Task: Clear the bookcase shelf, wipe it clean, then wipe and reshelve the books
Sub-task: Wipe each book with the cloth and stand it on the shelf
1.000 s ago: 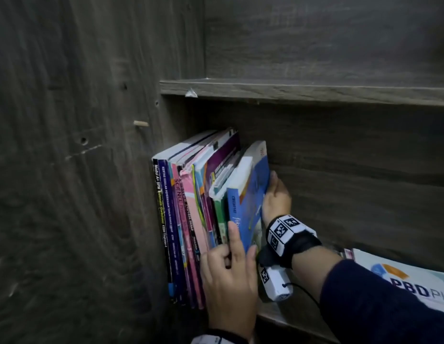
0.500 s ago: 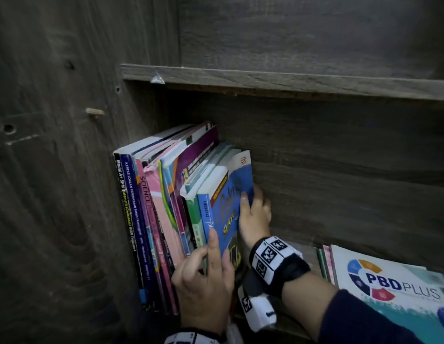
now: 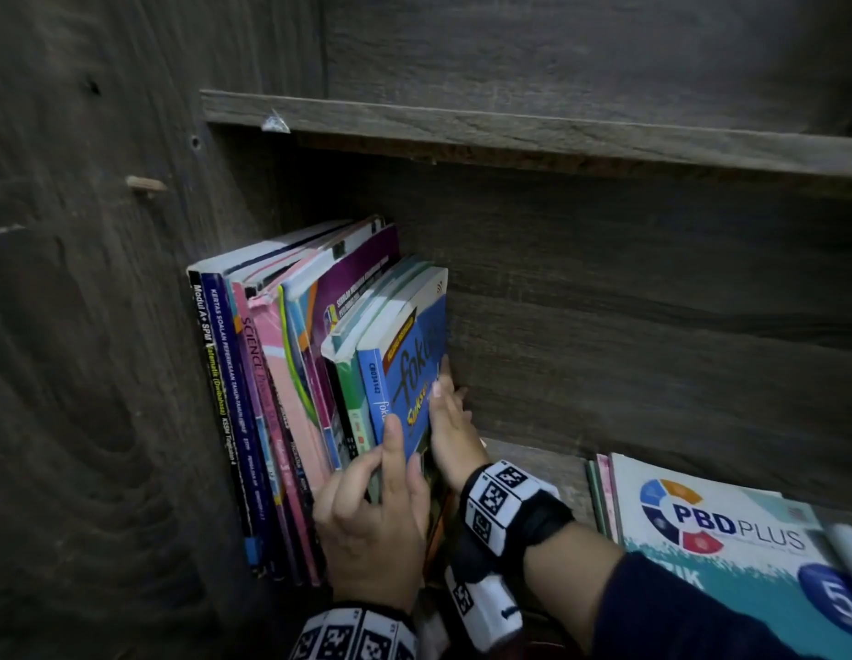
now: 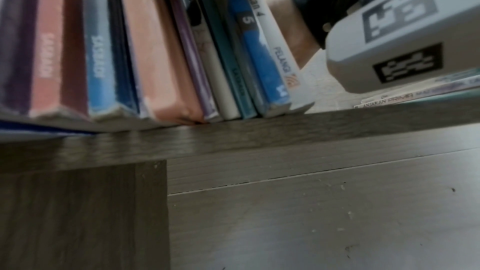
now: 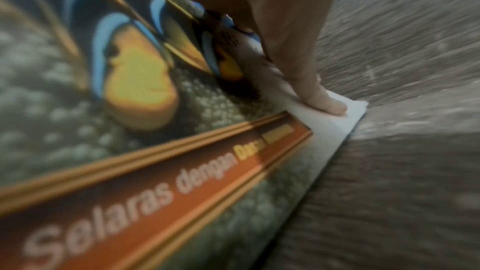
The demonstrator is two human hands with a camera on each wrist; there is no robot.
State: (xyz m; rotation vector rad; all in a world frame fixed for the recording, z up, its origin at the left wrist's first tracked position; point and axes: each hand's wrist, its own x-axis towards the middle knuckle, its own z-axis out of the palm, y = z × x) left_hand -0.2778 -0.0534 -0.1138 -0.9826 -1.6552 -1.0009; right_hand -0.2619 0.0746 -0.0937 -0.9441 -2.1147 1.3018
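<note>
A row of upright books [image 3: 271, 373] leans against the bookcase's left wall on the shelf [image 3: 533, 464]. The rightmost is a blue "fokus" book [image 3: 414, 369], its cover filling the right wrist view [image 5: 155, 110]. My left hand [image 3: 376, 516] presses on the lower spines, one finger straight up the blue book's spine. My right hand [image 3: 450, 421] lies flat against the blue book's cover, and its straight fingers [image 5: 319, 98] touch the cover's far edge near the back panel. The same spines [image 4: 259, 59] stand on the shelf's front edge [image 4: 285, 126] in the left wrist view.
A flat stack topped by a "PBD PLUS" book [image 3: 724, 531] lies on the shelf to the right. Bare shelf shows between it and the row. The upper shelf [image 3: 509, 131] runs overhead. A wooden dowel [image 3: 145, 185] sticks out of the left side panel [image 3: 105, 373].
The blue book has gone deeper into the shelf and now stands closer against the row. My right hand slid down its cover. My left hand stayed at the spines.
</note>
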